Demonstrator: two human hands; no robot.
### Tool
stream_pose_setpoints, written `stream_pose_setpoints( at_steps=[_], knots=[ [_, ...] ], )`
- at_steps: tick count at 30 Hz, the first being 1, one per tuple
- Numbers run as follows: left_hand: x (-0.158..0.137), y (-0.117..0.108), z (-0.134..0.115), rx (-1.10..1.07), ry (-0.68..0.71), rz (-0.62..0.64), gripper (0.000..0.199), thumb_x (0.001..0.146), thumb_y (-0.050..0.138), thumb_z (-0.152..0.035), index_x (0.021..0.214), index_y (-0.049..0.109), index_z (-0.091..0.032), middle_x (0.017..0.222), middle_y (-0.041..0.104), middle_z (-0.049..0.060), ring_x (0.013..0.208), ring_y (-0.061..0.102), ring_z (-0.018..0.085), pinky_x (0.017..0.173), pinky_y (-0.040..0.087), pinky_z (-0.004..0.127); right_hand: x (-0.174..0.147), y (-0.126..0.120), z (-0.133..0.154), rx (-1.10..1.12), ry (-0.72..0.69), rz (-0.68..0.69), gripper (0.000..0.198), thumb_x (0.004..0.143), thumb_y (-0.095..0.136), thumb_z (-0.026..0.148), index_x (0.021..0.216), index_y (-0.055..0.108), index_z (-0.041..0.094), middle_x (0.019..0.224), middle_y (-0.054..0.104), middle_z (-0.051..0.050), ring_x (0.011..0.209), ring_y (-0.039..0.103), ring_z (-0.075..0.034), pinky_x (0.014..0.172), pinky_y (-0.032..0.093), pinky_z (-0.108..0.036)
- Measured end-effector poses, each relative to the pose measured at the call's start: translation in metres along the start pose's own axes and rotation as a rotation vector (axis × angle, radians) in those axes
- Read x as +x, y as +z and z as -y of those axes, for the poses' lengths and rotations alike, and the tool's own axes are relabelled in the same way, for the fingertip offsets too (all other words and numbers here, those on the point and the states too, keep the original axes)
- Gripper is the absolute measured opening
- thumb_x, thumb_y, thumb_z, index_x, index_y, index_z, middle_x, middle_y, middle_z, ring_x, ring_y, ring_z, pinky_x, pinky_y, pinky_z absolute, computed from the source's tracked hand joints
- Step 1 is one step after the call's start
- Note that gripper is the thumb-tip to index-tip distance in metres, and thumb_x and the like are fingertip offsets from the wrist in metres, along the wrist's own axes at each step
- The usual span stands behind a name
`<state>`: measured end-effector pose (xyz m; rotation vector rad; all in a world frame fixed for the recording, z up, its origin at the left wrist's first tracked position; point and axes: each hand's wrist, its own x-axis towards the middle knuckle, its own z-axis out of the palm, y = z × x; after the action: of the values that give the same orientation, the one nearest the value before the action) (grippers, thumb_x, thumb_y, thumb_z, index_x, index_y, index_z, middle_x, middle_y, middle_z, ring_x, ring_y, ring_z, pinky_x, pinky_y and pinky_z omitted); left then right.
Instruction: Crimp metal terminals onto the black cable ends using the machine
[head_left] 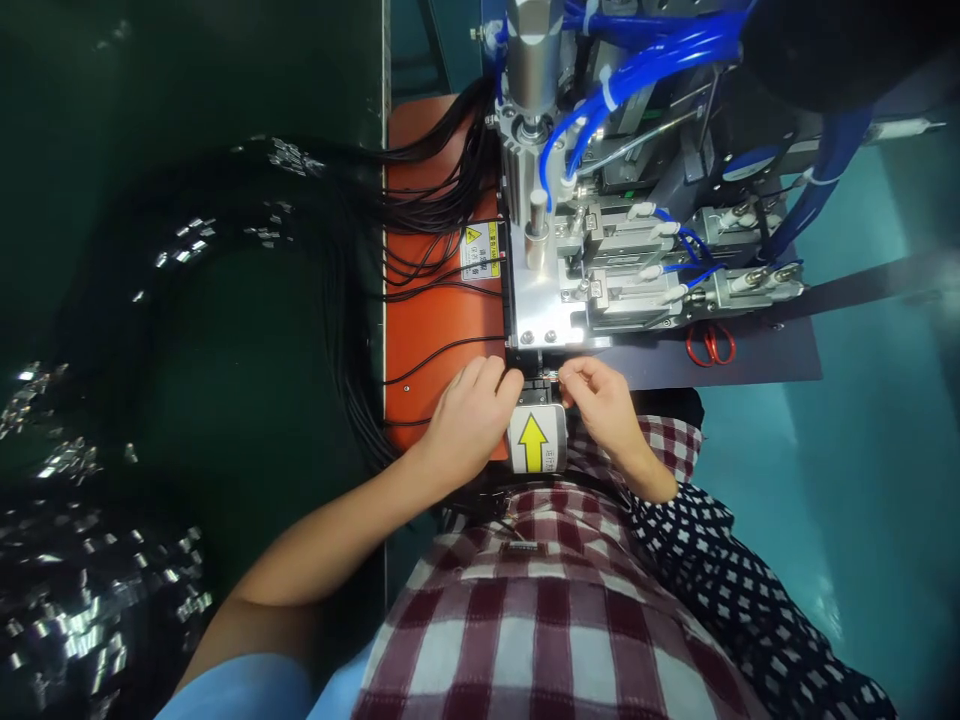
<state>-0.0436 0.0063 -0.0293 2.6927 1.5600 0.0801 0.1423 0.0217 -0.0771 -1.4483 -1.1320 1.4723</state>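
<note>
My left hand (pixel 480 408) is closed, its fingers curled at the edge of the orange board, beside the machine's black feed track (pixel 535 396). Whatever lies in its fingers is hidden. From the other side, my right hand (pixel 600 395) pinches at a small shiny metal connector (pixel 551 376) on the track, just below the machine's front plate. A label with a yellow arrow (pixel 533 442) covers the near end of the track. Thin black cables (pixel 450 350) run over the orange board (pixel 420 325) into the machine's left side.
The machine (pixel 555 300) carries cylinders and blue air hoses (pixel 660 60). A warning label (pixel 480 250) sits on its left side. Red wire loops (pixel 710 345) lie on the dark base plate at right. Bundles of black cables with shiny ends (pixel 82 610) spread across the dark green surface at left.
</note>
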Motion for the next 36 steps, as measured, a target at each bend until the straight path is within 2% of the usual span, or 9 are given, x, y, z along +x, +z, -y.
stream_pose_setpoints(
  at_steps=[4, 10, 15, 22, 27, 32, 36],
  knots=[
    [0.000, 0.000, -0.001, 0.009, 0.025, -0.013, 0.023, 0.091, 0.039, -0.006, 0.093, 0.060, -0.015, 0.091, 0.058, 0.011, 0.081, 0.050, 0.023, 0.071, 0.046, 0.034, -0.001, -0.002, -0.001, -0.020, -0.013, 0.024, 0.022, 0.086, 0.061, 0.040, 0.077, 0.057, 0.020, 0.055, 0.056, 0.004, 0.053, 0.054, -0.014, 0.056, 0.045, -0.029],
    [-0.001, 0.002, 0.000, -0.021, 0.026, -0.021, 0.026, 0.092, 0.037, -0.006, 0.091, 0.061, -0.015, 0.091, 0.058, 0.012, 0.081, 0.050, 0.024, 0.070, 0.046, 0.035, 0.001, -0.006, -0.002, 0.058, 0.044, 0.061, 0.024, 0.086, 0.062, 0.041, 0.077, 0.059, 0.019, 0.058, 0.060, 0.003, 0.055, 0.057, -0.014, 0.060, 0.046, -0.029],
    [-0.001, -0.002, -0.001, -0.009, 0.015, -0.015, 0.025, 0.092, 0.038, -0.006, 0.093, 0.062, -0.014, 0.090, 0.059, 0.012, 0.079, 0.050, 0.024, 0.069, 0.045, 0.034, -0.001, -0.004, -0.001, 0.061, 0.021, 0.042, 0.022, 0.084, 0.064, 0.040, 0.078, 0.060, 0.019, 0.061, 0.060, 0.002, 0.056, 0.058, -0.014, 0.060, 0.044, -0.029],
    [0.003, -0.005, -0.007, -0.162, 0.101, 0.023, 0.029, 0.095, 0.041, -0.014, 0.120, 0.057, -0.010, 0.106, 0.061, 0.013, 0.089, 0.053, 0.023, 0.076, 0.046, 0.033, 0.000, -0.001, 0.000, 0.048, 0.031, 0.068, 0.021, 0.085, 0.061, 0.037, 0.074, 0.057, 0.019, 0.055, 0.057, 0.004, 0.053, 0.052, -0.013, 0.059, 0.043, -0.028],
    [0.006, 0.002, -0.008, -0.215, 0.088, 0.012, 0.027, 0.099, 0.041, -0.023, 0.116, 0.060, -0.014, 0.104, 0.062, 0.011, 0.086, 0.052, 0.021, 0.076, 0.045, 0.032, -0.001, -0.002, 0.002, 0.002, 0.004, 0.053, 0.021, 0.086, 0.060, 0.038, 0.075, 0.056, 0.020, 0.054, 0.057, 0.004, 0.053, 0.052, -0.013, 0.058, 0.043, -0.028],
    [0.009, 0.003, -0.011, -0.200, 0.080, 0.041, 0.027, 0.098, 0.041, -0.020, 0.117, 0.059, -0.013, 0.102, 0.063, 0.010, 0.086, 0.052, 0.021, 0.073, 0.045, 0.031, -0.001, -0.001, 0.002, -0.008, 0.001, 0.051, 0.022, 0.085, 0.061, 0.039, 0.075, 0.055, 0.020, 0.053, 0.056, 0.004, 0.052, 0.053, -0.013, 0.056, 0.043, -0.027],
    [0.010, 0.005, -0.012, -0.206, 0.072, 0.028, 0.027, 0.099, 0.041, -0.024, 0.113, 0.061, -0.013, 0.098, 0.062, 0.010, 0.086, 0.053, 0.021, 0.074, 0.047, 0.032, 0.001, 0.000, -0.004, 0.105, 0.060, 0.045, 0.025, 0.082, 0.064, 0.041, 0.072, 0.055, 0.020, 0.056, 0.054, 0.004, 0.051, 0.052, -0.012, 0.054, 0.042, -0.027]
  ],
)
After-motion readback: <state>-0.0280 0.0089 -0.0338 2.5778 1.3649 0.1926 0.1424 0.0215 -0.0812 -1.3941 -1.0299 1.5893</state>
